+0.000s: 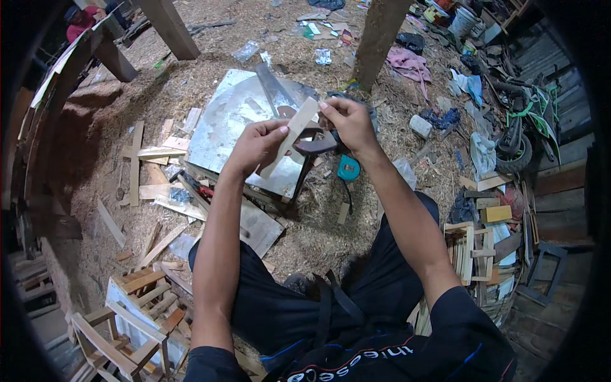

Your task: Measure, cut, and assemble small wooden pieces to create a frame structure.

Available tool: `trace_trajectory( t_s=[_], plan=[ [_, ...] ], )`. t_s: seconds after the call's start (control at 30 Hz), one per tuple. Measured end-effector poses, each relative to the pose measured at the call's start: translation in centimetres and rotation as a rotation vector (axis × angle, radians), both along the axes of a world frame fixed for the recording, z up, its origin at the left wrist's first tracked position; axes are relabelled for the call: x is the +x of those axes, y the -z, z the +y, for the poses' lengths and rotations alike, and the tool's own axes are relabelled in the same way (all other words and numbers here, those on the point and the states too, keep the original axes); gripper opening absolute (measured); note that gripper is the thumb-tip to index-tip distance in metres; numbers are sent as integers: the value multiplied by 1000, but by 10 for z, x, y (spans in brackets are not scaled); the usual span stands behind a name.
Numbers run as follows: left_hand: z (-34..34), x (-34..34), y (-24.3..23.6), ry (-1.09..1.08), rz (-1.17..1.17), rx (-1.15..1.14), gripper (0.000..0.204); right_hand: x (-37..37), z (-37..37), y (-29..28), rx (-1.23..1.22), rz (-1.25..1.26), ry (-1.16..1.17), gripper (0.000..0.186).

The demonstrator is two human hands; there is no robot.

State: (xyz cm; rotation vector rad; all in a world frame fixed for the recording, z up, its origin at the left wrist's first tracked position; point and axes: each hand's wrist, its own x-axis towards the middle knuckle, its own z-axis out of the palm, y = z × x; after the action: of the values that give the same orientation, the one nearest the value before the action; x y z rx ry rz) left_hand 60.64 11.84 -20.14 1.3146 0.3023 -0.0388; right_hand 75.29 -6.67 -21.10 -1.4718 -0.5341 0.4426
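Observation:
A flat, pale wooden strip [300,125] is held at a slant over a low, metal-topped work surface [219,124]. My left hand [258,145] is closed on the strip's left edge, thumb on top. At the strip's far end, my right hand [350,124] pinches it between thumb and fingers. Beneath the strip lies a handsaw [272,88], its blade reaching toward the far edge and its dark handle [316,146] close under my right hand. The strip and my hands partly cover the saw.
A teal tape measure [348,168] lies to the right of the work surface. Left of it are scattered wood offcuts [159,153]. Small wooden frames [121,344] stand at the lower left. A wooden post [379,48] rises beyond; a bicycle [519,137] leans at right.

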Motion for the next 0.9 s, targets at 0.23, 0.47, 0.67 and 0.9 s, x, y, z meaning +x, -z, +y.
trace_trajectory(
  t_s=[0.23,0.47,0.67,0.9],
  plan=[
    [3,7,-4,-17,-36,132,34,7,-13,-17,47,53,-183,30],
    [-6,14,-8,-18,-141,185,33,7,-20,-18,7,53,-181,29],
    [-1,4,-11,-109,-139,586,35,1,-22,-20,68,-13,-252,31],
    [-3,1,-13,-202,-265,692,21,0,-18,-21,118,7,-283,35]
  ],
)
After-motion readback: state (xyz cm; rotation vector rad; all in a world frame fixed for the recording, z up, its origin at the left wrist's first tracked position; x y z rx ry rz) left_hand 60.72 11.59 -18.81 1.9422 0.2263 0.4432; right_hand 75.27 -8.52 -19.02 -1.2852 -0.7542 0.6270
